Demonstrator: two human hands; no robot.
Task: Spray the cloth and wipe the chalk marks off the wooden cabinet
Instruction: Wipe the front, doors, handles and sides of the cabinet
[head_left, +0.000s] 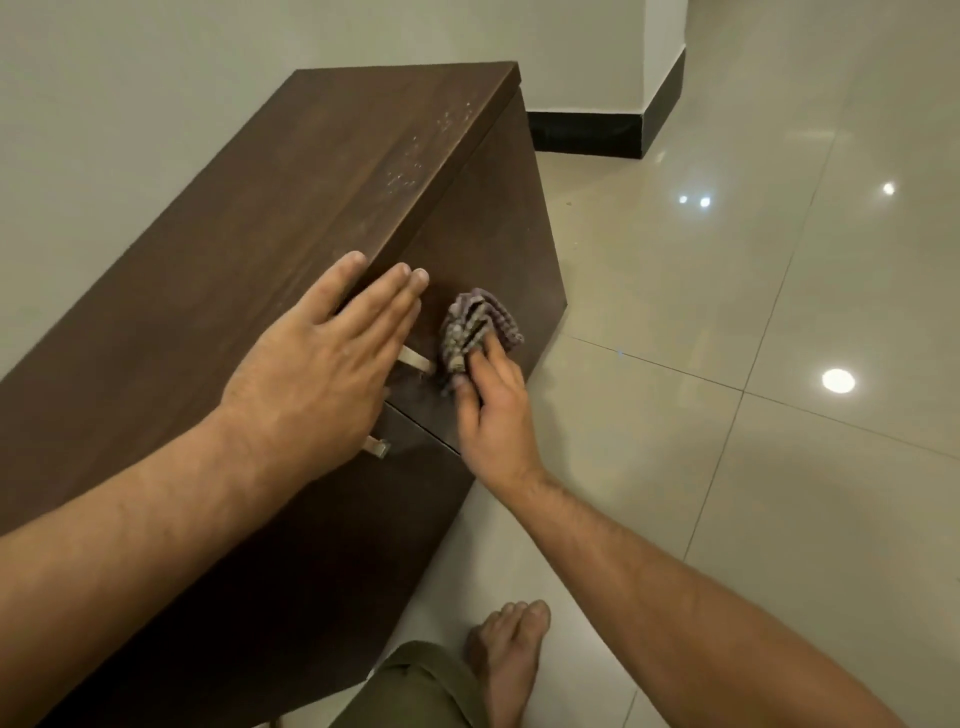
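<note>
Single head view, from my head, tilted forward and down, close over cabinet (322, 218) running toward 1 o'clock; floor (727, 364) at 3 o'clock.

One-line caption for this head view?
Right hand presses cloth against cabinet front; left hand braces top edge.

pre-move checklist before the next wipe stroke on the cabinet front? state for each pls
1. Cloth gripped: ok, the right hand holds it bunched against the cabinet front.
2. Cabinet braced: ok, the left hand lies flat, fingers over the top front edge.
3. Cloth damp: cannot tell; no spray bottle in view.
4. Front panel clean around the cloth: cannot tell, the dark wood is too dim to judge.
5. Top clean: not ok, white chalk specks remain near the far front edge.
6. Stroke path: the metal handle sits just left of the cloth; steer around it.
</note>
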